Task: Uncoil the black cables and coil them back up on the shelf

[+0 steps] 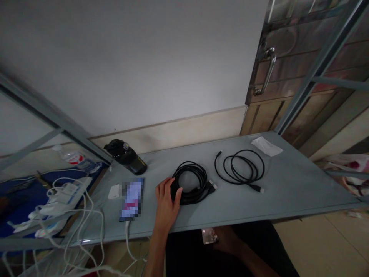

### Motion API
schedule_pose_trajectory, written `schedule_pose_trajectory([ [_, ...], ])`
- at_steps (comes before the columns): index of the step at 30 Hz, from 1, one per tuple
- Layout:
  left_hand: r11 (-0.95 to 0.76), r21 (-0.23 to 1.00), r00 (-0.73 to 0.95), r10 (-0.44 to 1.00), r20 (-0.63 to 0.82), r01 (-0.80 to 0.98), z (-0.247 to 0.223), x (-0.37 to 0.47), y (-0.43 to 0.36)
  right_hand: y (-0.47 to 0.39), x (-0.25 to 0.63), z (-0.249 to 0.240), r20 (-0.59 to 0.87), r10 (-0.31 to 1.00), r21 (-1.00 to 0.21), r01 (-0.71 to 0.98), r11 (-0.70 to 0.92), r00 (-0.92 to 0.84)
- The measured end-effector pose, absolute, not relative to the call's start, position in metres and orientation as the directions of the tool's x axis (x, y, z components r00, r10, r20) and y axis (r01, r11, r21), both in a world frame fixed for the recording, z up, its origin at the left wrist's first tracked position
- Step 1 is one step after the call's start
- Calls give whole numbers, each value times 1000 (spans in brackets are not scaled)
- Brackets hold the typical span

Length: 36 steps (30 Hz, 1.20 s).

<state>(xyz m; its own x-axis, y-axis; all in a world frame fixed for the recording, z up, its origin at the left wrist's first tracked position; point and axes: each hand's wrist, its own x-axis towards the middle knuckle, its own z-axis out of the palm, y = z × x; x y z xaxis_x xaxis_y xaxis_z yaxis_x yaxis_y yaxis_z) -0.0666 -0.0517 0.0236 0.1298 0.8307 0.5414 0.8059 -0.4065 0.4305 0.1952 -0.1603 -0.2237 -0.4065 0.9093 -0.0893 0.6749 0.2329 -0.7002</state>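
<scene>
A thick coil of black cable (204, 173), its silvery plugs poking out at the right, lies on the grey table. My left hand (167, 200) grips the coil's left side between thumb and fingers. Below the front edge, over my dark-clothed lap, my right hand (226, 238) is in shadow. It is closed on a small, shiny, flat piece (209, 236) whose kind I cannot make out. A second black cable (245, 177), loosely coiled with plugs at both ends, rests to the right, apart from both hands.
Left of my left hand lie a phone (132, 198) with a white cord and a white card (113, 191). A black bottle (127, 157) leans towards the back. White paper (266, 146) lies at the back right. A white power strip (63, 192) and metal frame posts stand left.
</scene>
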Motion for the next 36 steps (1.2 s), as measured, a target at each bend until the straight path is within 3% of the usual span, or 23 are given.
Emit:
schedule_pose_trajectory([
  [5,-429,440,198,855,479,789,18,-68,-51,-183,220,-178,-37,960,-680,711,181,-279],
  [9,-455,415,282,866,413,788,14,-70,-51,-216,272,-126,238,968,-712,663,233,-84],
  [14,-449,364,286,861,421,816,11,-68,-50,-225,337,-51,514,855,-622,712,325,59],
  [19,-390,310,215,854,473,867,10,-63,-46,-165,360,-3,532,846,-494,818,294,18],
  [26,-344,291,154,840,520,893,8,-62,-44,-75,346,-8,452,888,-336,905,262,-89],
  [30,-368,280,184,837,515,887,7,-64,-45,-51,350,-6,397,904,-381,867,321,-161],
  [36,-339,315,155,859,488,887,8,-63,-44,-36,371,10,425,904,-493,825,278,-51],
])
